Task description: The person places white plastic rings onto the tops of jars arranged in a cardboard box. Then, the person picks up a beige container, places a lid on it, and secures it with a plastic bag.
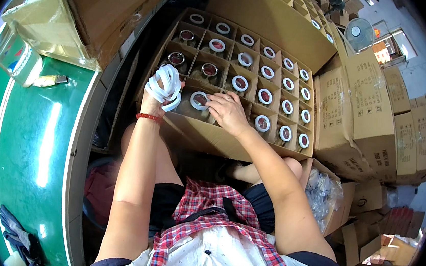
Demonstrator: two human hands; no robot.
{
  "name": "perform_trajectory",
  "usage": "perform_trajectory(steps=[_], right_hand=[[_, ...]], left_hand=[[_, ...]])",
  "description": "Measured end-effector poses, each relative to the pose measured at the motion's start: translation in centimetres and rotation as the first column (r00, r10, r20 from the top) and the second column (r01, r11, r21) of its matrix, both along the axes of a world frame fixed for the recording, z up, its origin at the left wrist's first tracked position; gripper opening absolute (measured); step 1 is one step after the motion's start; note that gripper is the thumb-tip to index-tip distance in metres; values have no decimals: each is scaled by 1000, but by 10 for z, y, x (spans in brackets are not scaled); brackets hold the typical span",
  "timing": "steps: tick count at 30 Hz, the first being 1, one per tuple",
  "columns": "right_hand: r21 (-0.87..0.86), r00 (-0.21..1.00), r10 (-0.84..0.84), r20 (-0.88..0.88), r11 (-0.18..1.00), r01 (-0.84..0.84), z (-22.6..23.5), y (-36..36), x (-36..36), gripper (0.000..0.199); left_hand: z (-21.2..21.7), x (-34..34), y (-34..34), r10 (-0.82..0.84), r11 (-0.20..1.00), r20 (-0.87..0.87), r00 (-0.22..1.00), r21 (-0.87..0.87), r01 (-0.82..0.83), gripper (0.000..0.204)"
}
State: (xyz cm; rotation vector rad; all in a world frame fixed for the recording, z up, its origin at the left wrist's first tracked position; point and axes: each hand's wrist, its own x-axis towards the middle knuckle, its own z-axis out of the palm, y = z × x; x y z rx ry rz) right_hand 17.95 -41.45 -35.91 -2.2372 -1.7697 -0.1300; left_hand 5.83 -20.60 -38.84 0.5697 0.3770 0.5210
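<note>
A bunch of white plastic rings (164, 82) is held in my left hand (152, 105), its fingers mostly hidden behind them. My right hand (230, 114) has its fingertips and thumb closed at the right edge of a white ring (194, 103), which sits over a glass jar in the front row. Both hands are above a divided cardboard carton (205, 133) of upright jars. Most jar tops wear a white ring, such as this ringed jar (239, 83). Several tops are bare, among them a jar (209, 70) just behind my right hand and another jar (176, 58) beyond the bunch.
To my left runs a green table (28, 130) with an open cardboard box (101, 14), a clear plastic container (17, 58) and dark gloves (21, 235). Stacked cartons (364, 111) stand at the right. Clear plastic bags (322, 195) fill a box beside my knee. A fan (359, 34) stands farther back.
</note>
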Motion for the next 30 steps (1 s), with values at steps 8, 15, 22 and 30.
perform_trajectory(steps=[8,15,22,30], right_hand=[[25,998,60,22,998,-60,-3,-1,8,16],[-5,990,131,43,991,-131,13,-12,0,21],[23,999,40,6,999,-40,7,-3,-14,24],[-62,987,145,75,988,-141,12,1,5,20]], left_hand=[[5,-7,1,-34,999,-31,999,14,34,29],[6,-5,2,35,999,-109,993,17,-34,30],[22,-3,-8,51,999,-72,996,2,-51,33],[8,0,-2,-102,994,-78,992,19,104,27]])
